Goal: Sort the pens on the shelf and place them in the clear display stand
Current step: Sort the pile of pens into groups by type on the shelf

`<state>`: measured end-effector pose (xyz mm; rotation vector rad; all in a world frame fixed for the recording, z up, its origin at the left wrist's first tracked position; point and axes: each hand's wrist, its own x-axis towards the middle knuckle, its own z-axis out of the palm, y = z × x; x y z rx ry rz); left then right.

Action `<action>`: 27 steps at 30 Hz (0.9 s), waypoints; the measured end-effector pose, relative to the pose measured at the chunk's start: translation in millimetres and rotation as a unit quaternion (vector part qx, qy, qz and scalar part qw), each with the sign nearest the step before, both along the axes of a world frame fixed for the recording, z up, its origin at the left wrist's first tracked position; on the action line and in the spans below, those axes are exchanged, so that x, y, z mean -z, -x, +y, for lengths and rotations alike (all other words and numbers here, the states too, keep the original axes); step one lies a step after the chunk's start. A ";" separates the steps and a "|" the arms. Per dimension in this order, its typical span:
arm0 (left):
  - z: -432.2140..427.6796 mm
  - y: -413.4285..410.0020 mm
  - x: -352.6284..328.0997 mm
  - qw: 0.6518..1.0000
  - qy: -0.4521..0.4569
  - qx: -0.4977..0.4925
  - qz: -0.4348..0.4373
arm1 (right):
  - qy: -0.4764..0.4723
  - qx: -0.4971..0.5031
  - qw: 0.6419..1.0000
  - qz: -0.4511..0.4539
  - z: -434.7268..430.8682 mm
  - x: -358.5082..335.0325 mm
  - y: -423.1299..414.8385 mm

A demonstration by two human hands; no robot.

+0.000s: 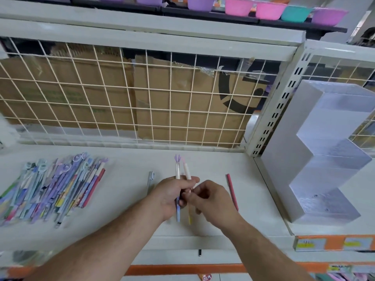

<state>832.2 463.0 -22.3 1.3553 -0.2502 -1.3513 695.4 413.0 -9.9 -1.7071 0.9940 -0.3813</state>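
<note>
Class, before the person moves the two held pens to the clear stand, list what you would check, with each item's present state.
1. Left hand grips the held pens securely: ok.
2. Right hand has hold of a pen: cannot tell, its fingers hide it.
3. Display stand upright on the right: ok.
4. Shelf path to the stand free: not ok, a red pen lies between.
5. Pen pile sorted: not ok, colours mixed.

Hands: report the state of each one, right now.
Left hand: closed, gripping the purple-topped pen and the pink-topped pen.
Right hand: fingers curled, apparently pinching the pink-topped pen lower down.
</note>
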 end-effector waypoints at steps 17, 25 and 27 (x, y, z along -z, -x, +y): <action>23.9 -25.7 -9.1 0.997 -0.023 -0.047 0.055 | 0.089 0.099 0.977 0.169 -1.7 26.0 -15.0; 29.5 -29.0 -5.5 0.998 -0.038 -0.027 -0.041 | 0.104 0.095 0.984 0.112 5.7 23.6 -17.8; 28.8 -25.8 -7.4 0.999 -0.014 -0.017 -0.047 | 0.084 0.074 0.992 0.062 14.4 15.3 -18.9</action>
